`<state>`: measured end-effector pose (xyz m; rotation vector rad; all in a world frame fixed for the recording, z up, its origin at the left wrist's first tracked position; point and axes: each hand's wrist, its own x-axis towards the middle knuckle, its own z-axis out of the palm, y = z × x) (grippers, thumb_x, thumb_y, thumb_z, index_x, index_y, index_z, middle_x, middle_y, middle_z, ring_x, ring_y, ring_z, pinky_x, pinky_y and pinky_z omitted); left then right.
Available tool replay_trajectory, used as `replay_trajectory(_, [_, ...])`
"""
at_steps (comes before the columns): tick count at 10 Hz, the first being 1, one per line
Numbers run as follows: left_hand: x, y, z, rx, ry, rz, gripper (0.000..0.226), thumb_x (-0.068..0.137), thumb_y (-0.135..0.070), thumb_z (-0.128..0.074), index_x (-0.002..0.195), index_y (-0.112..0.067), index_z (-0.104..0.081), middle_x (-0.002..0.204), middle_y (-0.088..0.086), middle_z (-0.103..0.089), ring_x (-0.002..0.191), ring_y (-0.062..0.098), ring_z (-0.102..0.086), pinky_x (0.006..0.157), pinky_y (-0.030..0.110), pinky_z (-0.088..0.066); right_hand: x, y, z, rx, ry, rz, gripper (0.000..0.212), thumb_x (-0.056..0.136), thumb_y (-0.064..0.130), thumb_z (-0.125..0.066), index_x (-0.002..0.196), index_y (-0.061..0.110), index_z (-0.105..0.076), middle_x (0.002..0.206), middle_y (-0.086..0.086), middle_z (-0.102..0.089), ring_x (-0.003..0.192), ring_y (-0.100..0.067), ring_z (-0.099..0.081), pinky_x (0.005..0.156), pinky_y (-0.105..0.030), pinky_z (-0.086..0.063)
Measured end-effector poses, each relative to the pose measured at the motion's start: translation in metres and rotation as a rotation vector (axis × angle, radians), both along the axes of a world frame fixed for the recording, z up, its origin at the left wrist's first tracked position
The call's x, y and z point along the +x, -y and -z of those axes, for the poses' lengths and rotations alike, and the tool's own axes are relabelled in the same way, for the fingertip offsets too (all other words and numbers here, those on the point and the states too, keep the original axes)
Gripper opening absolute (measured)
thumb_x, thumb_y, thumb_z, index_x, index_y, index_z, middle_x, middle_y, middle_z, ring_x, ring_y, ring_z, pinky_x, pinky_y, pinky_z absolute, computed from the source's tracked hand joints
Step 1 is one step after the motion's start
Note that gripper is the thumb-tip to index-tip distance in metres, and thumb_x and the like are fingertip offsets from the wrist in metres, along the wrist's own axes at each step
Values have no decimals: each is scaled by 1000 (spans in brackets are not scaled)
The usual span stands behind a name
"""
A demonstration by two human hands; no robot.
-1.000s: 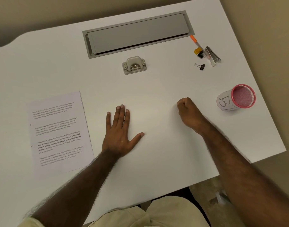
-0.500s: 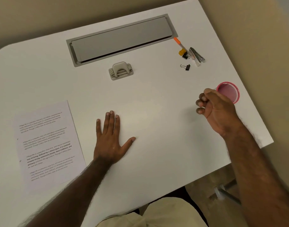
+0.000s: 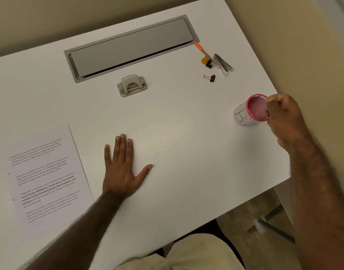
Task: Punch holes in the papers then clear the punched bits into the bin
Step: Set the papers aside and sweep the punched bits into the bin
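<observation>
Though seemingly empty, pink-rimmed bin [image 3: 243, 115] upright.

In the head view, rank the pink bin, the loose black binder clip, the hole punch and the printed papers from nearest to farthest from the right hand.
1. pink bin, at the right hand.
2. black binder clip, up-left.
3. hole punch, centre, by the far side.
4. printed papers, far left.

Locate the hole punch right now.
In the head view the hole punch sits at the far middle of the white desk, just in front of the grey cable tray lid, clear of both hands.
</observation>
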<state>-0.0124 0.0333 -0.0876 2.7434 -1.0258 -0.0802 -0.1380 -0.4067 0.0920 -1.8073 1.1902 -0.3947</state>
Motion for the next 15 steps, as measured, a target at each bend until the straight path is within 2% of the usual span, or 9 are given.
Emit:
replay_trajectory(1, [0,0,0,0,-5,1,108,101,-79,-42,175,-10,-5,185,9,2,172,29,-1,137,60,-1,-1,7,7,-116,-83,-48,20,104,25,-51,110,11,-65,100,-1,-60,84,-11,-53,80,-26,-43])
replay_trajectory(2, [0,0,-1,0,-11,4,107,101,-79,-42,175,-10,-5,185,10,1,172,29,-1,137,62,-3,0,11,9,-155,-137,-60,25,105,25,-54,116,8,-69,100,-1,-63,91,-15,-55,83,-25,-42])
replay_trajectory(3, [0,1,-3,9,-15,3,107,102,-79,-41,175,-10,-5,185,10,2,172,29,-1,136,62,-3,-1,12,9,-181,-162,-82,24,103,26,-58,113,11,-73,99,-1,-65,90,-15,-55,79,-23,-43])
replay_trajectory(5, [0,0,-3,10,-13,4,107,102,-79,-41,175,-10,-4,185,9,2,172,29,0,137,61,-1,-3,14,9,-291,-222,-106,24,99,29,-62,105,10,-75,97,-4,-69,90,-18,-59,85,-33,-48])
replay_trajectory(6, [0,0,-2,13,-10,7,107,102,-79,-41,175,-10,-4,185,10,3,172,29,0,137,61,-1,-4,11,9,-324,-238,-97,13,92,25,-67,97,17,-76,89,1,-70,83,-15,-61,81,-28,-48])
replay_trajectory(8, [0,-1,-1,5,-5,6,107,102,-79,-41,175,-10,-4,185,10,1,172,29,-1,137,61,-2,-4,10,7,-348,-268,-84,5,84,19,-73,87,23,-73,74,12,-66,62,0,-59,60,1,-38])
replay_trajectory(9, [0,0,-2,10,-6,5,107,102,-79,-41,175,-10,-4,185,10,2,172,29,-1,137,62,-2,-5,10,6,-384,-264,-91,6,83,18,-75,85,23,-73,80,5,-71,66,-8,-61,66,-11,-44])
replay_trajectory(13, [-1,-1,-3,-6,-22,6,107,102,-79,-42,175,-10,-5,185,10,1,172,29,-1,136,63,-4,-1,1,1,-517,-233,-123,24,94,21,-62,109,11,-79,106,-10,-78,86,-17,-62,82,-24,-45])
replay_trajectory(15, [0,0,-4,3,-19,7,107,102,-78,-42,175,-11,-4,185,9,3,172,29,0,136,62,-3,4,-22,8,-552,-175,-152,23,94,22,-62,107,11,-79,106,-11,-77,96,-28,-69,91,-34,-54])
